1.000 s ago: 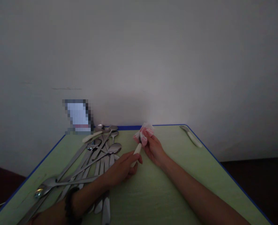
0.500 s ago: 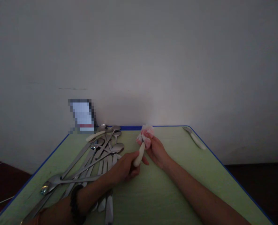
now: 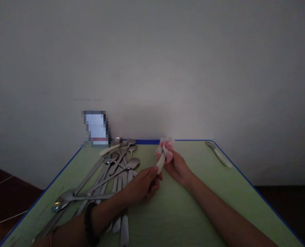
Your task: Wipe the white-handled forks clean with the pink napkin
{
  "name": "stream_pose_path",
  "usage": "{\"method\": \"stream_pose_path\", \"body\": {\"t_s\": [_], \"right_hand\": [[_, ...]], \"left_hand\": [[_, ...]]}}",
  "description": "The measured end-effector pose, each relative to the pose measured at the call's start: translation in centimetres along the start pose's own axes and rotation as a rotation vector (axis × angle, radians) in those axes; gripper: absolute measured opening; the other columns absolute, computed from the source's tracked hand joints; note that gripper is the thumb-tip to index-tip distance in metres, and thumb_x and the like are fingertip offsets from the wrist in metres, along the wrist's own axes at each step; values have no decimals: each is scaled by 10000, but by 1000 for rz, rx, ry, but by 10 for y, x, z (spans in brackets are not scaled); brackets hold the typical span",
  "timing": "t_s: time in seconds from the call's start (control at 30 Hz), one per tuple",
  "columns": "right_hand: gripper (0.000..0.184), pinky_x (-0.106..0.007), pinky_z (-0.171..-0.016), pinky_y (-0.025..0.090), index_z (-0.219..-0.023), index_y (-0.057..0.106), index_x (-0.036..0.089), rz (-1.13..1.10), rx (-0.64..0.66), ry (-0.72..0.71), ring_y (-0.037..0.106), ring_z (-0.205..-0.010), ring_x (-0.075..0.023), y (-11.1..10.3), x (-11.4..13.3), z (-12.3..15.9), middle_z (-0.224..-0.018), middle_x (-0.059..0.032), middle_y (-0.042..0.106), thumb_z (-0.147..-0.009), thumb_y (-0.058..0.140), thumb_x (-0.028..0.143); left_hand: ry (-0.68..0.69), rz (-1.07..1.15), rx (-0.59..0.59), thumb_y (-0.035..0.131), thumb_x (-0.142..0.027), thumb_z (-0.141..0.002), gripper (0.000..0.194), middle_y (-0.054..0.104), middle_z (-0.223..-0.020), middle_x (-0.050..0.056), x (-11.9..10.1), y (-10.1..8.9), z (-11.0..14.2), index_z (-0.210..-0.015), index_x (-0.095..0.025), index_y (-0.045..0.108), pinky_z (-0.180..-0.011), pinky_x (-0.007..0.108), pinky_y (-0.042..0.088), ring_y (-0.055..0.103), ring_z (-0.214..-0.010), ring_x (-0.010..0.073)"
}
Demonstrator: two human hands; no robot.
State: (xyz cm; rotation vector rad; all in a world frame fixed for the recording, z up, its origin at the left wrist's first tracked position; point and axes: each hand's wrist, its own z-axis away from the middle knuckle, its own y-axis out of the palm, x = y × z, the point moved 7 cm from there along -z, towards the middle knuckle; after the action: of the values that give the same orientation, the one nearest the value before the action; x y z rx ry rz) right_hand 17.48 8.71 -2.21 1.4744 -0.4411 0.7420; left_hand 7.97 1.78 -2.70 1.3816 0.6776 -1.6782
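Note:
My left hand (image 3: 144, 185) is closed on the lower end of a cream-white handle (image 3: 161, 163). It belongs to a piece of cutlery whose metal end is hidden, so its kind does not show. A crumpled pink-and-white cloth (image 3: 167, 151) is wrapped around that far end. My right hand (image 3: 178, 167) pinches the cloth from the right. Both hands are just above the table, with the handle tilted up and away. Left of them lies a loose pile of metal spoons (image 3: 133, 163) and other long-handled cutlery, partly covered by my left forearm.
A white-handled knife (image 3: 220, 157) lies by the far right edge of the light green table (image 3: 193, 212), which has a blue rim. Another white handle (image 3: 109, 150) rests on the pile. A blurred-out lit screen (image 3: 97, 127) stands at the back left against the wall.
The view has turned slightly left, shifting everything rightward. My left fingers now cover the handle's butt end, which stuck out before. The cloth stays around the other end.

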Motion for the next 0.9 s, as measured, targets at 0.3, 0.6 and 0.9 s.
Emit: {"method": "stream_pose_path", "body": {"t_s": [0.3,0.6,0.9], "right_hand": [[207,-242,-672,548,-867,675,163,27,42,67,639,-759,-138,6,-1,5,-850,-17,699,-723,709,308],[50,-189,-702,546,-833,651,176,-80,-49,50,605,-706,-78,-6,-1,-5,-832,25,674,-791,623,179],[276,-217,-529,484,-861,649,146,149,214,115,587,-577,-114,14,-4,10,-727,-25,686,-750,677,397]], "left_hand": [[-66,16,43,377,-640,-802,457,357,-466,-104,-3,1,-2,-727,-192,426,-296,155,217,286,-326,38],[-50,-47,35,374,-639,-799,486,382,-465,-100,-3,2,0,-747,-168,479,-294,154,256,296,-311,32],[-22,1,-45,392,-644,-801,473,406,-513,-101,1,-2,-1,-809,-177,463,-274,143,269,325,-305,28]]}}
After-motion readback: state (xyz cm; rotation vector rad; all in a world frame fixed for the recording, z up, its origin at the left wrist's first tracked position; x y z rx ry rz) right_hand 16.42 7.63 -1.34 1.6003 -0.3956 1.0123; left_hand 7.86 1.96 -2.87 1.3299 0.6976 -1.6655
